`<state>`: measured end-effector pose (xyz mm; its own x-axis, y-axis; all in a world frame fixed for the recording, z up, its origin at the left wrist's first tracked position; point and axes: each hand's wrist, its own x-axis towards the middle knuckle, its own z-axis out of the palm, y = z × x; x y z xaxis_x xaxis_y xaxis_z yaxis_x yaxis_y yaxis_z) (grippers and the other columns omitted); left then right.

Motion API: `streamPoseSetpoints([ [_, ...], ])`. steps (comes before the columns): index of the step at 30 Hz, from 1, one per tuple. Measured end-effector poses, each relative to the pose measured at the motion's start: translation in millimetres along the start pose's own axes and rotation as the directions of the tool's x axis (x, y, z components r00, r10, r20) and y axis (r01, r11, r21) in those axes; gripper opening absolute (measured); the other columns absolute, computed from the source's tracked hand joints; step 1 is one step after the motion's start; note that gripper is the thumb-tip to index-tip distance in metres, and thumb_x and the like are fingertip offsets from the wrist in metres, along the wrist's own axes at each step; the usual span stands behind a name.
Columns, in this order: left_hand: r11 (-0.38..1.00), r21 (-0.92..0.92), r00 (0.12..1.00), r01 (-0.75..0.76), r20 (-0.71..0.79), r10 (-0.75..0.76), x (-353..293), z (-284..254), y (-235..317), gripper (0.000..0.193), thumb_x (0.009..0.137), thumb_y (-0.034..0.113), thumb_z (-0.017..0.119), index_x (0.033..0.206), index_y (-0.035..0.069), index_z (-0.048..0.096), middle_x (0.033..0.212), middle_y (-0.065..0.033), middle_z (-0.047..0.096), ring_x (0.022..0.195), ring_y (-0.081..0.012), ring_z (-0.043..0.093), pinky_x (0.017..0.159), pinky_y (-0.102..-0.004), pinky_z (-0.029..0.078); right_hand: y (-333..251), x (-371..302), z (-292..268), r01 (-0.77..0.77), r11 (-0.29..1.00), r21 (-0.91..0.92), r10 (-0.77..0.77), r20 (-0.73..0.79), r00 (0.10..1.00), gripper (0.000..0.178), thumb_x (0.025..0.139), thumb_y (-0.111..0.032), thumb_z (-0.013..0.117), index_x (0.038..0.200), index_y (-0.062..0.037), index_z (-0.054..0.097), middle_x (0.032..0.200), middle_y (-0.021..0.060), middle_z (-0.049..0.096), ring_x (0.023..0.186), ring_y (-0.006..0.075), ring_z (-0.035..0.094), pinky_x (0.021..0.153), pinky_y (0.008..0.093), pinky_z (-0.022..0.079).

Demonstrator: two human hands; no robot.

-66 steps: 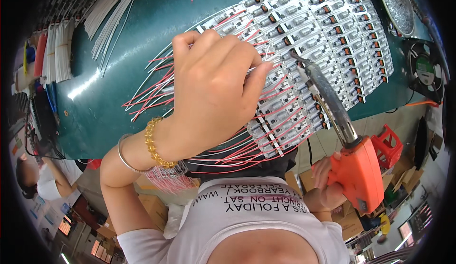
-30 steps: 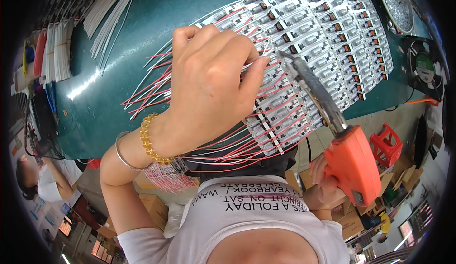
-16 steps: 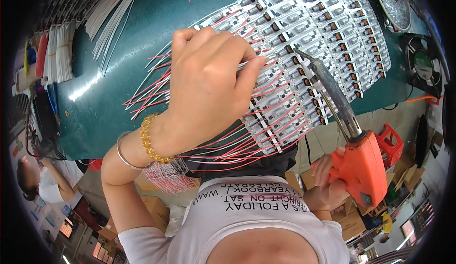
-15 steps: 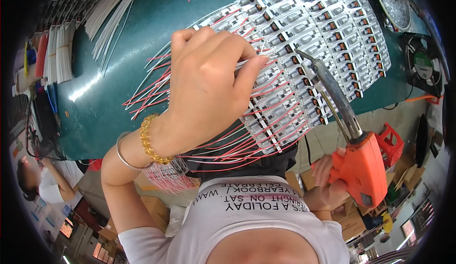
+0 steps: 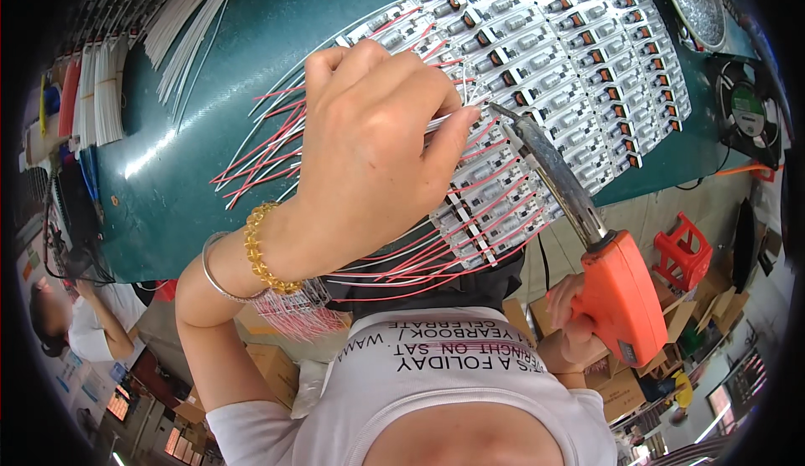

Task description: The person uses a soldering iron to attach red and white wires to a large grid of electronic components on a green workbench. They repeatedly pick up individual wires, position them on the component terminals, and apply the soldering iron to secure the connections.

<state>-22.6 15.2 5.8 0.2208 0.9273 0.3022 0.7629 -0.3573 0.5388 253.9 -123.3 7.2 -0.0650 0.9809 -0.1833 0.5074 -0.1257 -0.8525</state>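
Note:
My left hand [image 5: 377, 131] reaches over the bench, thumb and fingers pinched on white wires [image 5: 436, 120] whose ends poke out at the fingertips. Beneath it lie joined rows of small circuit boards [image 5: 537, 40], several with red and white wires attached. My right hand [image 5: 575, 319] grips an orange soldering gun [image 5: 625, 298] at the lower right. Its dark tip slants up to the left and ends just beside my left fingertips, over the boards. Whether the tip touches a wire or a board, I cannot tell.
Bundles of white wires [image 5: 180, 38] lie on the green bench [image 5: 168, 206] at the left. A round metal bowl [image 5: 694, 5] and a small black fan [image 5: 746, 110] stand at the right. A red stool [image 5: 683, 251] is on the floor; another person [image 5: 92, 319] sits at far left.
The soldering gun has moved left, bringing its tip from over the boards to right by my left fingertips. My left hand has shifted slightly right, still pinching the white wires.

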Motion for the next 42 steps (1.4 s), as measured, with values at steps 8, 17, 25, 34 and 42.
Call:
streamPoseSetpoints([
  [8, 1.0, 0.004, 1.0, -0.006, 0.008, 0.006, -1, -1, 0, 0.013, 0.074, 0.009, 0.076, 0.072, 0.008, 0.064, 0.07, -0.0009, 0.059, 0.072, -0.02, 0.052, 0.075, -0.0335, 0.036, -1, 7, 7, 0.068, 0.96, 0.272, -0.071, -0.002, 0.998, 0.066, 0.087, -0.058, 0.06, 0.109, 0.0033, 0.051, 0.057, -0.0023, 0.047, 0.047, 0.0119, 0.045, 0.051, 0.027, 0.04],
  [17, 0.998, -0.065, 0.992, -0.019, -0.128, 0.011, 1, -3, 0, 0.01, 0.073, 0.003, 0.076, 0.074, 0.006, 0.067, 0.07, -0.0025, 0.061, 0.069, -0.018, 0.057, 0.081, -0.0344, 0.042, -16, 26, 16, 0.159, 0.88, 0.447, -0.154, -0.048, 0.987, 0.074, 0.09, -0.056, 0.058, 0.129, 0.0064, 0.044, 0.051, -0.0037, 0.045, 0.041, 0.0084, 0.042, 0.046, 0.0241, 0.039],
  [25, 0.997, -0.052, 0.998, -0.057, -0.028, 0.055, -5, -6, 13, 0.01, 0.072, 0.004, 0.077, 0.073, 0.008, 0.068, 0.068, -0.002, 0.061, 0.064, -0.0177, 0.055, 0.082, -0.0359, 0.039, -1, 2, 8, 0.152, 0.889, 0.431, -0.131, -0.079, 0.988, 0.077, 0.09, -0.057, 0.057, 0.13, 0.0073, 0.043, 0.052, -0.0024, 0.046, 0.041, 0.009, 0.042, 0.045, 0.0247, 0.038],
  [34, 0.998, 0.028, 0.997, -0.059, -0.046, 0.061, -9, 10, 14, 0.013, 0.077, 0.007, 0.075, 0.075, 0.009, 0.062, 0.067, 0.0006, 0.054, 0.067, -0.0184, 0.05, 0.08, -0.036, 0.035, 44, -31, -1, 0.134, 0.973, 0.187, -0.116, -0.104, 0.988, 0.063, 0.087, -0.051, 0.062, 0.114, 0.0036, 0.045, 0.059, -0.0001, 0.049, 0.048, 0.0115, 0.047, 0.051, 0.0275, 0.042],
  [42, 0.997, 0.034, 0.994, -0.072, -0.082, 0.074, -12, 15, 13, 0.014, 0.077, 0.006, 0.074, 0.075, 0.009, 0.061, 0.067, 0.0001, 0.054, 0.066, -0.0189, 0.049, 0.079, -0.0354, 0.035, -3, -8, -1, -0.082, 0.92, 0.384, 0.073, 0.037, 0.997, 0.037, 0.09, -0.041, 0.058, 0.076, -0.0073, 0.054, 0.07, 0.0064, 0.056, 0.063, 0.0202, 0.054, 0.058, 0.0323, 0.043],
])
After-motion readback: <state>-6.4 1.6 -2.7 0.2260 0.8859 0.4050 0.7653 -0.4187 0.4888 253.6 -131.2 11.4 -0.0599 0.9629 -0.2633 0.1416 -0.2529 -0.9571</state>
